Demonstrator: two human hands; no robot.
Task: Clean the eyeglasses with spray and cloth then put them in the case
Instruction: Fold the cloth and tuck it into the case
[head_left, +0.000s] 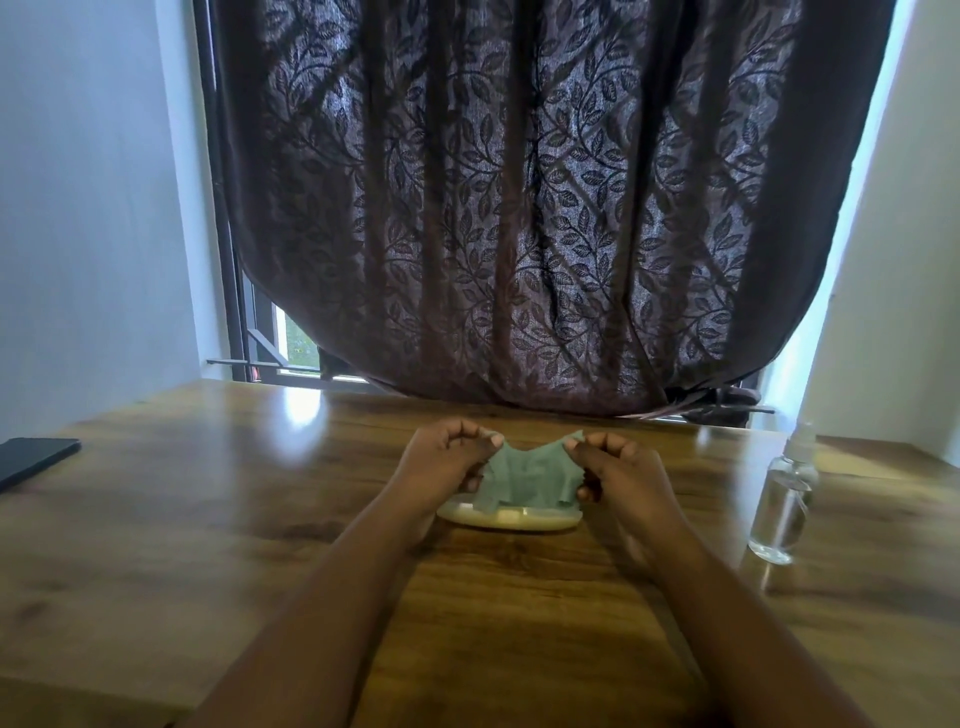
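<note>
Left hand: the left hand (445, 460) pinches one upper corner of the green cloth (530, 477), fingers (470, 432) curled tight on the fabric.
Right hand: the right hand (621, 467) pinches the opposite corner, so the cloth hangs spread between the two grips.
Case: a pale case (511, 518) lies on the tabletop (208, 519) directly beneath the fingers, its near rim showing under the cloth's lower edge.
Spray: a clear spray bottle (784, 506) stands upright well to the right of the right hand, untouched.
Progress: judging by this layout, the cloth is only being opened out; nothing shows that spraying, wiping or casing the eyeglasses is done, so most of the task appears to remain.
Eyeglasses: not visible; they may lie behind the cloth or inside the case, but this cannot be told.
Hard to read: whether the case is open or closed is unclear, since the cloth and hands cover most of it.
Edge of view: a dark flat object (31, 460), far left of the left hand, is cut off by the frame and cannot be identified.
</note>
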